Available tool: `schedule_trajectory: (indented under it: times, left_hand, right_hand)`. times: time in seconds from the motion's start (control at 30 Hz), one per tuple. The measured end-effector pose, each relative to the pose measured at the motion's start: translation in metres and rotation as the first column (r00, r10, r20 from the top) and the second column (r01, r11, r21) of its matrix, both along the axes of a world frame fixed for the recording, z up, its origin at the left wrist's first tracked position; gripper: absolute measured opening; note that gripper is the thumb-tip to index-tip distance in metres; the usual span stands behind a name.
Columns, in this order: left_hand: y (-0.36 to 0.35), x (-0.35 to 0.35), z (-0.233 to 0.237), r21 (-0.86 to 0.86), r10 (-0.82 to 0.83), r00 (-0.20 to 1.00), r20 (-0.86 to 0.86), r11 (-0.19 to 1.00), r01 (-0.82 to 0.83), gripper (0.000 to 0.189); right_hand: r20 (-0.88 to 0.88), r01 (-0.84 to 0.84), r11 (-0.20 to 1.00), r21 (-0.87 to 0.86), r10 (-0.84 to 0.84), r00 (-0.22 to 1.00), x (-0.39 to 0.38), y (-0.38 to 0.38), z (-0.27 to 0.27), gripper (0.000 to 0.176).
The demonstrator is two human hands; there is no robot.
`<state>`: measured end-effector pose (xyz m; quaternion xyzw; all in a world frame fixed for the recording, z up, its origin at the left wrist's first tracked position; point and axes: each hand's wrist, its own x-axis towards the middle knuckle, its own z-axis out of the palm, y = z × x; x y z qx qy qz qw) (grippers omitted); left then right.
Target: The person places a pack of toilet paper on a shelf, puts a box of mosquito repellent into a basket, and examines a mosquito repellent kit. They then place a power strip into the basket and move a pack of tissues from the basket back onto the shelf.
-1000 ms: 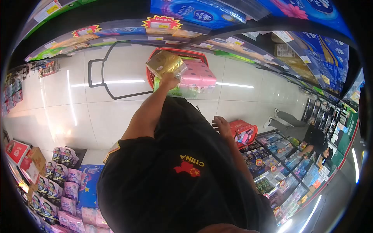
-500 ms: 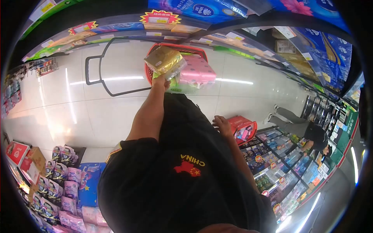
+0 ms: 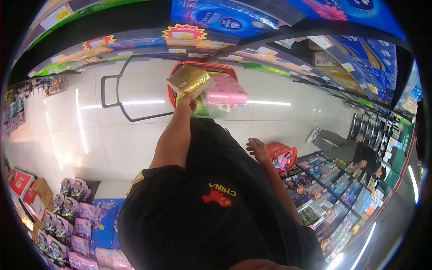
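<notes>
My left hand (image 3: 186, 104) is closed on the near edge of a gold plastic-wrapped pack (image 3: 188, 81). The gold pack is tilted over the left part of a red basket (image 3: 172, 95). Beside it lies a pink wrapped pack (image 3: 226, 91), reaching past the basket's near rim. Part of a green pack (image 3: 202, 110) shows beneath them, near my left hand. My right hand (image 3: 258, 149) hangs at my right side, its fingers loosely apart, with nothing in it.
The basket's long dark handle (image 3: 119, 92) extends left over the floor. Shelves of blue packs (image 3: 225, 20) run along the top. A second red basket (image 3: 282, 157) stands near my right hand. A person (image 3: 360, 155) is by the display at right. Pink bags (image 3: 81, 227) fill the lower left.
The basket, packs and my left hand sit slightly lower in the view, and the shelves above show more. The gold pack is still in my left hand.
</notes>
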<state>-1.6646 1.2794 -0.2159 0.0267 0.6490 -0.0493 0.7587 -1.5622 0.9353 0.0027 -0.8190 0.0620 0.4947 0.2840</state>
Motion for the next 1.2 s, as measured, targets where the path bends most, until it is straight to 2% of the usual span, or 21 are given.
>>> schedule_trajectory:
  times: [0.1, 0.17, 0.27, 0.37, 0.47, 0.57, 0.63, 0.67, 0.77, 0.8, 0.9, 1.0, 1.07, 1.1, 1.17, 1.2]
  left_hand:
    - [-0.002, 0.001, -0.011, 0.070, 0.052, 0.998, 0.047, 0.996, -0.056, 0.027]
    - [-0.007, 0.000, -0.025, 0.121, 0.005, 0.990, 0.138, 0.992, -0.022, 0.023]
    - [0.000, 0.002, 0.020, 0.222, -0.063, 0.977, 0.204, 0.975, 0.016, 0.021]
    - [0.011, -0.009, 0.032, 0.313, -0.104, 0.912, 0.397, 0.949, -0.028, 0.020]
    - [0.019, -0.008, 0.102, 0.291, -0.042, 0.884, 0.466, 0.951, -0.108, 0.016]
    - [0.011, -0.009, 0.175, 0.311, -0.068, 0.842, 0.536, 0.942, -0.122, 0.015]
    - [-0.007, -0.008, 0.215, 0.333, -0.085, 0.837, 0.540, 0.935, -0.119, 0.014]
    - [-0.017, -0.010, 0.232, 0.460, -0.247, 0.788, 0.564, 0.886, -0.052, 0.016]
    - [-0.043, 0.002, 0.270, 0.618, -0.493, 0.690, 0.530, 0.782, 0.084, 0.023]
    - [-0.055, 0.012, 0.290, 0.658, -0.536, 0.702, 0.470, 0.742, 0.126, 0.027]
    - [-0.086, 0.042, 0.325, 0.607, -0.496, 0.691, 0.526, 0.788, 0.104, 0.021]
    - [-0.122, 0.085, 0.360, 0.546, -0.425, 0.681, 0.596, 0.836, 0.044, 0.024]
    - [-0.144, 0.115, 0.367, 0.524, -0.421, 0.643, 0.640, 0.851, 0.037, 0.025]
    - [-0.156, 0.131, 0.371, 0.583, -0.504, 0.611, 0.610, 0.808, 0.084, 0.024]
    - [-0.179, 0.162, 0.385, 0.687, -0.654, 0.532, 0.537, 0.706, 0.174, 0.024]
    - [-0.186, 0.178, 0.397, 0.744, -0.753, 0.479, 0.450, 0.613, 0.266, 0.026]
  right_hand:
    - [0.065, 0.009, 1.000, -0.011, -0.009, 0.998, -0.002, -0.004, 0.004, 0.047]
    - [0.067, 0.022, 1.000, -0.012, -0.021, 0.998, -0.002, -0.001, 0.011, 0.047]
    - [0.077, 0.013, 1.000, 0.002, -0.013, 0.997, 0.000, 0.002, 0.007, 0.047]
    - [0.084, -0.007, 0.997, 0.083, 0.000, 0.996, 0.007, 0.014, 0.004, 0.046]
    - [0.072, -0.075, 0.990, 0.121, 0.067, 0.995, 0.023, 0.019, -0.001, 0.049]
    - [0.031, -0.078, 0.986, 0.147, 0.074, 0.997, 0.045, 0.026, -0.012, 0.049]
    - [0.032, -0.095, 0.976, 0.196, 0.090, 0.995, 0.061, 0.025, -0.039, 0.050]
    - [0.032, -0.103, 0.970, 0.218, 0.098, 0.995, 0.070, 0.023, -0.050, 0.051]
    - [-0.166, 0.101, 0.939, 0.329, -0.048, 0.985, 0.097, 0.033, -0.045, 0.054]
    - [-0.174, 0.149, 0.934, 0.326, -0.095, 0.980, 0.104, 0.038, -0.040, 0.057]
    - [-0.354, 0.325, 0.892, 0.313, -0.208, 0.912, 0.144, 0.041, -0.031, 0.060]
    - [-0.609, 0.600, 0.716, 0.356, -0.309, 0.731, 0.185, 0.033, -0.039, 0.073]
    - [-0.718, 0.686, 0.530, 0.498, -0.190, 0.669, 0.205, 0.028, -0.018, 0.072]
    - [-0.758, 0.724, 0.426, 0.543, -0.123, 0.641, 0.214, 0.024, -0.010, 0.071]
    - [-0.444, 0.439, 0.207, 0.874, -0.027, 0.896, 0.229, 0.017, -0.036, 0.065]
    - [-0.365, 0.366, 0.118, 0.923, -0.036, 0.930, 0.241, 0.014, -0.037, 0.065]
